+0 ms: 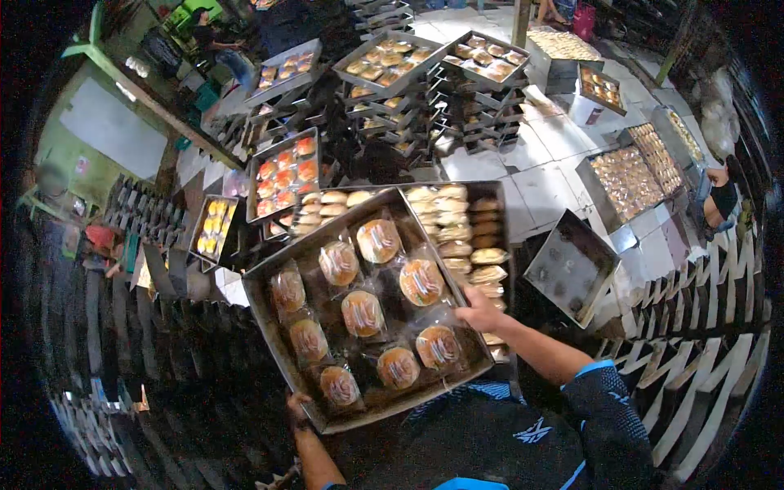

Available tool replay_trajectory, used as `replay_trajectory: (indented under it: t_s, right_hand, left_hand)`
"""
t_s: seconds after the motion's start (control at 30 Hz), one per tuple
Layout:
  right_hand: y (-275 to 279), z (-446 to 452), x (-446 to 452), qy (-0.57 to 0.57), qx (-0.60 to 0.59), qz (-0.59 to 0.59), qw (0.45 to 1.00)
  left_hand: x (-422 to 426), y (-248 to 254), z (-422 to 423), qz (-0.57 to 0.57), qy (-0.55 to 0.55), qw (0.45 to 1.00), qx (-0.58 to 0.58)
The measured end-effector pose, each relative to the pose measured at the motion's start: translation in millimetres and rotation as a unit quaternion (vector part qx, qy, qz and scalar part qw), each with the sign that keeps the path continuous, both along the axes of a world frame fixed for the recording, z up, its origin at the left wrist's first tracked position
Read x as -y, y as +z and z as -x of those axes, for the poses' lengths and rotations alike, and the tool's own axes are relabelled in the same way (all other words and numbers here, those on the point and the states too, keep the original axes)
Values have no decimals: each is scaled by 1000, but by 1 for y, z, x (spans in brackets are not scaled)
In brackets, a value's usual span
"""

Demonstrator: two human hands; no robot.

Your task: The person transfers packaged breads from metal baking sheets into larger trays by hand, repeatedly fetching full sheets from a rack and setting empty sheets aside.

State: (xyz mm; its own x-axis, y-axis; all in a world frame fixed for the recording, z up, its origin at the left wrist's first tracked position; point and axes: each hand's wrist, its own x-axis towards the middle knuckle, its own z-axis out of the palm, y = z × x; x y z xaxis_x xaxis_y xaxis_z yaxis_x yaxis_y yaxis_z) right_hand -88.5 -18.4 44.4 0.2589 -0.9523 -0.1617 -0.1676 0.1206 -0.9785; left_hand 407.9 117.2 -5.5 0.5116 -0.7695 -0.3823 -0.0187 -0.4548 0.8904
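A square dark metal tray [396, 328] is held up in front of me, turned at an angle. Several round buns [362, 314] in clear wrappers lie spaced across its bottom. My right hand [480, 312] grips the tray's right side, its fingers closed around the rim. At the lower left corner, my left hand [300, 410] holds the tray from the side and below, with most of its fingers hidden. Beneath and behind the tray, partly covered by it, is a larger tray packed with rows of pale wrapped buns [447, 216].
Left of that stands a tray of red-topped buns [284, 175], beside one with yellow-topped buns [214, 227]. A bare metal tray [572, 269] sits at right. Stacked trays [388, 61] rise behind. Another person [719, 196] is at far right, and one more [216, 45] at upper left.
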Motion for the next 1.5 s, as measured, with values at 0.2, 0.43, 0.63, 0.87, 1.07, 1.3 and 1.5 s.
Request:
replay_trajectory:
  t_s: [0.2,0.43,0.63,0.87,1.07,1.3,1.5]
  right_hand:
    - [-6,-123,-4,-70,-178,77,979]
    - [-71,-170,32,-113,-307,98,940]
    - [31,-197,-2,-52,-367,302,878]
    - [-39,-223,-13,271,-519,199,786]
    - [-25,-243,-11,315,-614,224,689]
    - [46,-100,3,-64,232,-27,970]
    - [15,81,49,-219,286,8,933]
  left_hand:
    - [67,-45,-168,23,-100,989,110]
    - [149,-84,-187,-147,-202,950,188]
    - [121,-23,-104,48,-108,866,486]
    - [83,7,25,-6,-336,890,309]
    - [93,17,66,-144,-338,881,298]
    - [97,0,70,44,-410,895,172]
    - [120,65,116,68,-294,949,-94]
